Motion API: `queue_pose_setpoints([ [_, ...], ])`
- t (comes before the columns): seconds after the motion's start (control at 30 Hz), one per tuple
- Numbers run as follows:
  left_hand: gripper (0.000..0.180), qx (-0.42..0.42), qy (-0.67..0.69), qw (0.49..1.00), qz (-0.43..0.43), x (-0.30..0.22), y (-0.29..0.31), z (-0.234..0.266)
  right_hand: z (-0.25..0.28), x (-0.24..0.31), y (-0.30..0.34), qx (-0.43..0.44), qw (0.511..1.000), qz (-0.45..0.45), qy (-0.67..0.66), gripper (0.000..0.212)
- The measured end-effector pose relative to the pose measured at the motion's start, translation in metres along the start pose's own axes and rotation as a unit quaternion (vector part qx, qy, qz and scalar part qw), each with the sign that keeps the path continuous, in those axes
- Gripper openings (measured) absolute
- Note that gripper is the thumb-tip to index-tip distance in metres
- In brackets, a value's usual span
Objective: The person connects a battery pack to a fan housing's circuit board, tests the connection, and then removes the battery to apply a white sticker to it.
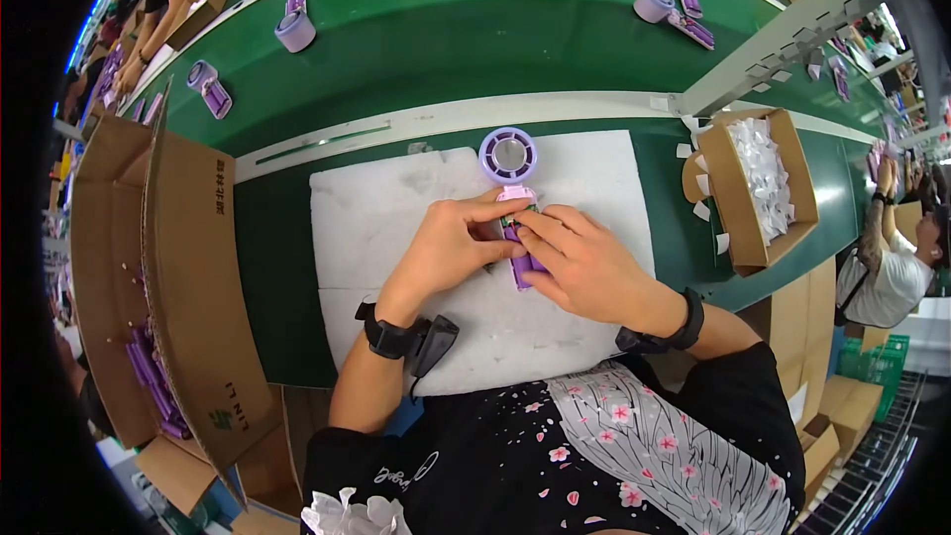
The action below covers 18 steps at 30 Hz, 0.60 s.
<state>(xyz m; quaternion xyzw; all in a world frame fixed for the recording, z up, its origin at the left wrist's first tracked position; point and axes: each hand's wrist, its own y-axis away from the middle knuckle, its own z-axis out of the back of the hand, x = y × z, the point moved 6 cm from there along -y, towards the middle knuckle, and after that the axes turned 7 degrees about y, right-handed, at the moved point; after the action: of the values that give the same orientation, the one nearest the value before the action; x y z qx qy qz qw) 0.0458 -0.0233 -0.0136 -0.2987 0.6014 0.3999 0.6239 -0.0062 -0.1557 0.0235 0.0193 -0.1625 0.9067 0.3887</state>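
A purple handheld fan (508, 157) lies on the white foam mat (367, 267), its round head pointing away from me and its handle toward me. The handle is opened up, and a bit of green circuit board shows between my fingers. My left hand (446, 243) grips the handle from the left, thumb and fingers closed around its side. From the right, my right hand (592, 267) presses its fingers onto the handle, the thumb low on the purple part. My fingertips hide most of the handle's inside, so any small piece between them cannot be made out.
A cardboard box (804, 228) of small white pieces stands to the right, near a metal post (783, 35). At the left is a tall cardboard box (203, 307) with purple parts. Several fans lie on the green belt (446, 30) beyond the white rail. Other people work at both sides.
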Motion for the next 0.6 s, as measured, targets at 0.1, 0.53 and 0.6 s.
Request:
queue_pose_setpoints([
  [0.1,0.053,0.0,0.009,1.0,-0.007,0.0,-0.002,-0.004,0.004,0.004,0.005,0.036,0.997,-0.045,-0.056,0.052],
  [0.53,0.045,-0.149,-0.074,0.984,-0.058,0.013,0.002,0.024,0.099,-0.045,-0.054,-0.254,0.951,-0.132,-0.118,0.043],
  [0.6,0.044,-0.131,-0.057,0.982,-0.123,-0.005,-0.018,0.008,0.187,-0.022,-0.01,-0.37,0.91,-0.185,0.033,0.03],
])
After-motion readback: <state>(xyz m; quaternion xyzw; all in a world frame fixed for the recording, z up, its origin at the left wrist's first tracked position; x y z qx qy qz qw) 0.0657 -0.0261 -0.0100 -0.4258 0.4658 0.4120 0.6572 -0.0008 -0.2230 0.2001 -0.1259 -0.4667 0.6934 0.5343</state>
